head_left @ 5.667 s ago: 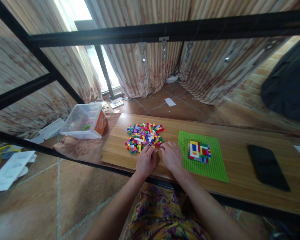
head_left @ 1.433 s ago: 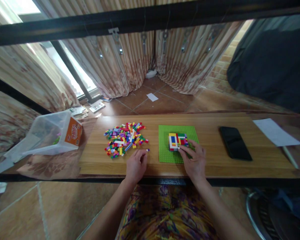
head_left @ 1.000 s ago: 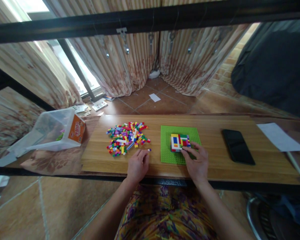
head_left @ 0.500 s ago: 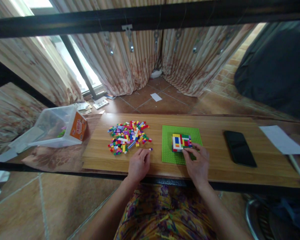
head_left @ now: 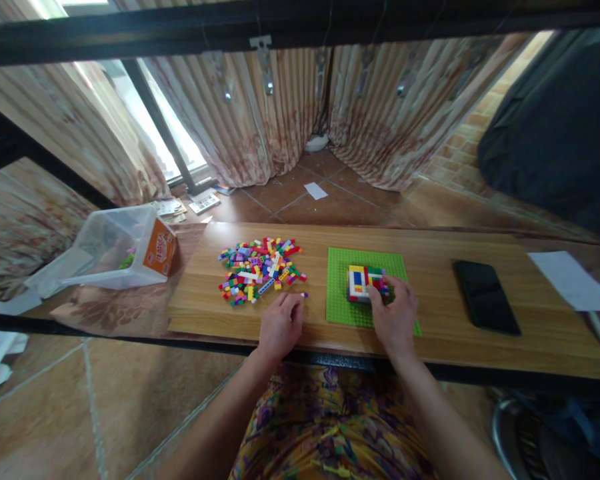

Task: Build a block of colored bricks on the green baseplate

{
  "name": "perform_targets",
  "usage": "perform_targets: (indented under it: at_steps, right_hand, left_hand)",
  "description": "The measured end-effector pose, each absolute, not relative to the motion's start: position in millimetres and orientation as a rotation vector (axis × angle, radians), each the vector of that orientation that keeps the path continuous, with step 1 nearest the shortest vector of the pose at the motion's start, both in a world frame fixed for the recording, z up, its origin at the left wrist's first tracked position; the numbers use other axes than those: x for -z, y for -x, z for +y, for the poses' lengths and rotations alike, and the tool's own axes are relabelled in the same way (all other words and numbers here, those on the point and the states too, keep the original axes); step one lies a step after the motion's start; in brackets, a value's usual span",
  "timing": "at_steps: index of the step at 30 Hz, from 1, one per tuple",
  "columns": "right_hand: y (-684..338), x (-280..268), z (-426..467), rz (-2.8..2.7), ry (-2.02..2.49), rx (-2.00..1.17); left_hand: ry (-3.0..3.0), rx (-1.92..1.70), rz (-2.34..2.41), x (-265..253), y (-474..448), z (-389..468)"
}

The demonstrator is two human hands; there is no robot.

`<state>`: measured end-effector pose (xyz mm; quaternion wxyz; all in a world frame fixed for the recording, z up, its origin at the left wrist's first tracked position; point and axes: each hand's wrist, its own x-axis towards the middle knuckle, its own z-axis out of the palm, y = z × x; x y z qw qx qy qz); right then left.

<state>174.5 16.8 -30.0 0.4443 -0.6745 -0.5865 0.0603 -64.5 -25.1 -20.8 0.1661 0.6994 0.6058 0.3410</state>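
Observation:
A block of toy building bricks [head_left: 359, 283], multicoloured with white, blue, yellow and red on top, stands on a green baseplate [head_left: 337, 310]. My right hand [head_left: 396, 313] is at its right side, the thumb over the front and top, the fingers curled at the right edge. My left hand [head_left: 281, 325] rests on the table left of the baseplate, its fingers closed in a pinch. At its fingertips a tiny purple-and-white brick [head_left: 305, 295] sticks out. Just beyond that hand lies a pile of loose coloured bricks [head_left: 260, 267].
A clear plastic bin [head_left: 115, 267] with an orange label lies at the left end of the wooden table [head_left: 440, 293]. To the right are a black phone [head_left: 487, 297] and a white sheet of paper [head_left: 570, 277]. A dark metal bar [head_left: 300, 30] crosses overhead.
My right thumb has moved from the block's front edge up onto its top. The left hand keeps its pinch by the small brick. The view has shifted slightly.

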Motion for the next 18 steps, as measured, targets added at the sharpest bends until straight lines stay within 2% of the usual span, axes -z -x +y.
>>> perform_targets:
  at_steps: [18]
  right_hand:
    - [-169.9,33.6,16.3,-1.473,1.673,-0.190]
  left_hand:
    - [-1.789,-0.789,1.973,11.0,50.7,-12.0]
